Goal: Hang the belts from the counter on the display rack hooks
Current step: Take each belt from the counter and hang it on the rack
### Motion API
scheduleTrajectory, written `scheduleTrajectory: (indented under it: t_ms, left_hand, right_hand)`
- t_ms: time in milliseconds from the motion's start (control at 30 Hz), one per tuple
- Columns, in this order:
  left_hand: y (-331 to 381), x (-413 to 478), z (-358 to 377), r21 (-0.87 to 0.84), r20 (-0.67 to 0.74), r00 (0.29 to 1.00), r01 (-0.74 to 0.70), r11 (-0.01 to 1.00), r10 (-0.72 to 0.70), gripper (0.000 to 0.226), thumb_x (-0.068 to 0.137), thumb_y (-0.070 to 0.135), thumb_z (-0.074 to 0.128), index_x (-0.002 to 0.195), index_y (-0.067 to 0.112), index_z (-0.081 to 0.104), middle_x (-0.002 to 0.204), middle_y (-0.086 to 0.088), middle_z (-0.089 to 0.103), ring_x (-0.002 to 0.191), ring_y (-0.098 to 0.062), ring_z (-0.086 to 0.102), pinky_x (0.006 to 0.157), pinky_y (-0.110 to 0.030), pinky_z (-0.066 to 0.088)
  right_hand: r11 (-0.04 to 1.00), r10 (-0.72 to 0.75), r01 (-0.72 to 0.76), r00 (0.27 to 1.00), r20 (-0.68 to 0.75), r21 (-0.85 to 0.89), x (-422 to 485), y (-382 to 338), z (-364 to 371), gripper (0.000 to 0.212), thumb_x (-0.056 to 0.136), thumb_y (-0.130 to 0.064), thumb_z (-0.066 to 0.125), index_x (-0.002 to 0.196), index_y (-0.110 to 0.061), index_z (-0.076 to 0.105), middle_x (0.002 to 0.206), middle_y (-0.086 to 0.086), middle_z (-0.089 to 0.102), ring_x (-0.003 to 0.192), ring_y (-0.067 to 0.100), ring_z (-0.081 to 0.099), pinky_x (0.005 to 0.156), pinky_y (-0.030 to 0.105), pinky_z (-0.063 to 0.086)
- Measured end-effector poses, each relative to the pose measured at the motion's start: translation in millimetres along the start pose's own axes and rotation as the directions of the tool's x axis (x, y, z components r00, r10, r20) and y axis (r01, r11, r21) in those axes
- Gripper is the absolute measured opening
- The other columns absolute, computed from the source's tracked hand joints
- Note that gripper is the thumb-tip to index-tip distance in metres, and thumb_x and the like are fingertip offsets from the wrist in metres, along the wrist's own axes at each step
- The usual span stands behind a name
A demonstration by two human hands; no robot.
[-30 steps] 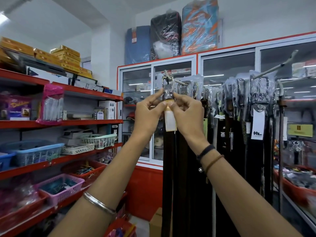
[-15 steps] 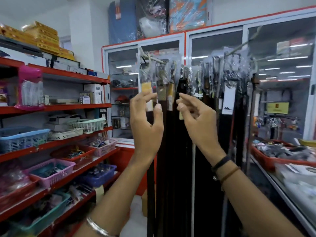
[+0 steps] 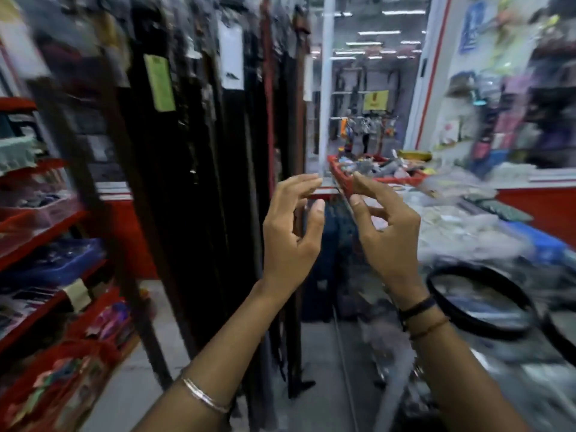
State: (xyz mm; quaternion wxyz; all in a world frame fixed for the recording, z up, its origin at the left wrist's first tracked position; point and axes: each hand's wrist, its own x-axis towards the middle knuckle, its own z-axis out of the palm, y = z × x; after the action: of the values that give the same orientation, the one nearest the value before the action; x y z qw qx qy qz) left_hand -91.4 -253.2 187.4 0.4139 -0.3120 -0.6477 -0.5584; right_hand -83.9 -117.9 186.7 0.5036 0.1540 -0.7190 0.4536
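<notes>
Several dark belts (image 3: pixel 202 188) hang in a row from the display rack at the left of centre, with paper tags near their tops. My left hand (image 3: pixel 290 235) and my right hand (image 3: pixel 383 232) are raised side by side to the right of the hanging belts, fingers apart and curled, holding nothing. A coiled black belt (image 3: pixel 480 294) lies on the glass counter (image 3: pixel 505 363) at the lower right, just right of my right wrist. The rack hooks are out of the frame. The picture is blurred by motion.
Red shelves (image 3: pixel 40 238) with baskets of small goods run along the left. A red tray (image 3: pixel 374 173) of items and plastic-wrapped goods (image 3: pixel 461 226) sit on the counter behind my hands. A white pillar (image 3: pixel 325 88) stands behind the rack.
Both hands have let go of the hung belt and dropped away from the rack top. The view has swung down and to the right, bringing the counter and the coiled belt into sight.
</notes>
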Motion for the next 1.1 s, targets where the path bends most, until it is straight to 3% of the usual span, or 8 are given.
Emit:
scheduleTrajectory:
  t_ms: [200,333,533,667,733,900,1000,1100]
  left_hand:
    - [-12,-53,108,-0.064,0.203,0.960,0.208,0.976,-0.192,0.020,0.092,0.012,0.053,0.110,0.010,0.060,0.109,-0.006,0.062,0.102,-0.015,0.060,0.089,-0.033,0.052]
    - [-34,-81,173,-0.025,0.361,0.879,0.344,0.938,-0.313,0.021,0.092,0.016,0.053,0.111,0.013,0.060,0.110,-0.001,0.058,0.104,-0.012,0.058,0.091,-0.037,0.053]
    - [-75,-113,250,0.217,0.491,0.611,0.604,0.767,-0.621,0.025,0.087,0.013,0.059,0.112,0.010,0.059,0.117,-0.006,0.058,0.110,-0.024,0.057,0.095,-0.034,0.047]
    - [-101,-126,287,0.454,0.550,0.398,0.596,0.663,-0.734,0.041,0.088,0.030,0.059,0.122,0.010,0.049,0.129,-0.013,0.047,0.119,-0.029,0.051,0.100,-0.036,0.044]
    - [-110,-130,302,0.520,0.561,0.336,0.568,0.638,-0.757,0.044,0.087,0.035,0.060,0.121,0.010,0.046,0.129,-0.013,0.043,0.118,-0.030,0.049,0.096,-0.036,0.044]
    - [-123,-135,323,0.589,0.555,0.332,0.490,0.642,-0.763,0.036,0.089,0.027,0.057,0.119,0.011,0.045,0.127,-0.012,0.043,0.113,-0.031,0.052,0.088,-0.039,0.046]
    - [-127,-132,326,0.592,0.558,0.345,0.471,0.654,-0.754,0.033,0.090,0.021,0.056,0.120,0.009,0.050,0.126,-0.015,0.048,0.114,-0.033,0.052,0.092,-0.039,0.045]
    - [-126,-129,327,0.625,0.558,0.367,0.404,0.668,-0.744,0.025,0.091,0.014,0.053,0.112,0.002,0.055,0.122,-0.019,0.051,0.111,-0.037,0.053,0.089,-0.038,0.044]
  right_hand:
    - [0.959,0.159,-0.157,0.987,-0.012,-0.235,-37,84,-101,0.026,0.093,-0.010,0.056,0.118,-0.009,0.063,0.111,-0.003,0.064,0.099,0.007,0.062,0.080,0.011,0.051]
    - [0.855,0.342,-0.328,0.939,-0.038,-0.402,-53,143,-158,0.025,0.092,-0.012,0.057,0.115,-0.007,0.063,0.111,0.012,0.069,0.095,0.020,0.064,0.082,0.024,0.050]
    - [0.690,0.559,-0.442,0.828,0.035,-0.574,-51,227,-204,0.026,0.090,-0.012,0.059,0.113,0.000,0.062,0.113,0.021,0.066,0.105,0.033,0.061,0.087,0.033,0.046]
    - [0.550,0.657,-0.328,0.738,0.155,-0.768,-31,294,-214,0.038,0.090,-0.023,0.059,0.121,-0.002,0.056,0.118,0.021,0.061,0.112,0.037,0.055,0.093,0.044,0.044]
    - [0.473,0.716,-0.258,0.669,0.198,-0.842,-20,324,-215,0.045,0.088,-0.029,0.060,0.126,-0.005,0.051,0.126,0.019,0.056,0.119,0.037,0.050,0.098,0.047,0.042]
    - [0.365,0.851,-0.116,0.444,0.281,-0.924,-8,370,-216,0.058,0.083,-0.031,0.066,0.132,-0.010,0.044,0.134,0.017,0.050,0.124,0.036,0.047,0.104,0.048,0.034]
    - [0.405,0.832,-0.162,0.474,0.289,-0.900,-5,385,-215,0.033,0.082,-0.015,0.062,0.114,-0.007,0.058,0.116,0.021,0.062,0.104,0.039,0.058,0.090,0.049,0.050]
    - [0.400,0.826,-0.231,0.510,0.239,-0.887,-5,383,-212,0.018,0.079,-0.011,0.063,0.095,-0.003,0.064,0.097,0.022,0.068,0.089,0.039,0.063,0.076,0.044,0.054]
